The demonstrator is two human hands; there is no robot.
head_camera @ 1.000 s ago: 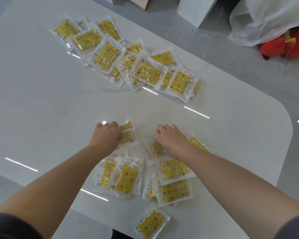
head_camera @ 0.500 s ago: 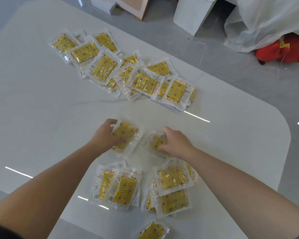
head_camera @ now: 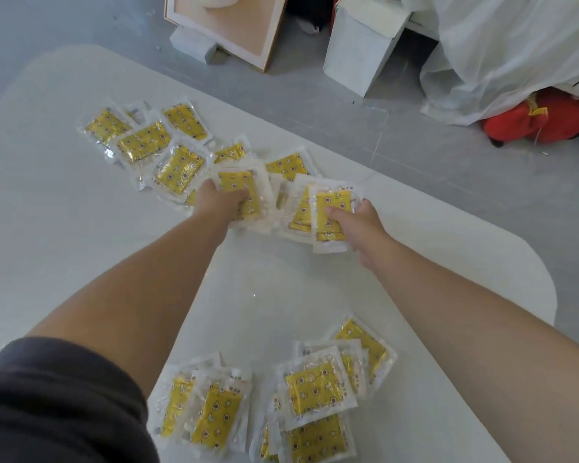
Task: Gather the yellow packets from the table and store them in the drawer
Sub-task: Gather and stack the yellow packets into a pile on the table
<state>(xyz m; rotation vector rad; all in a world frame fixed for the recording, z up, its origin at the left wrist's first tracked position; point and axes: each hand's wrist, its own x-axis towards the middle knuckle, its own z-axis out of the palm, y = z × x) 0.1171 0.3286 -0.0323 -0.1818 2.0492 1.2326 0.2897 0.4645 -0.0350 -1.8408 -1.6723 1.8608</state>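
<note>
Littering the table (head_camera: 64,245), yellow packets (head_camera: 180,166)

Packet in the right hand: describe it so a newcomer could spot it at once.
On the white table, find the far pile of yellow packets. At its right end the right hand pinches one packet, thumb on its yellow face. It is the rightmost there, overlapping its neighbours; the left hand grips another further left.

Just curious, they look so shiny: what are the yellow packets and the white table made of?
Yellow packets: likely clear thin plastic wrappers, crinkled and glinting, around a yellow patterned insert that shines like foil. Table: smooth white top with a soft sheen, maybe stone or lacquered board; cannot tell which.
</note>
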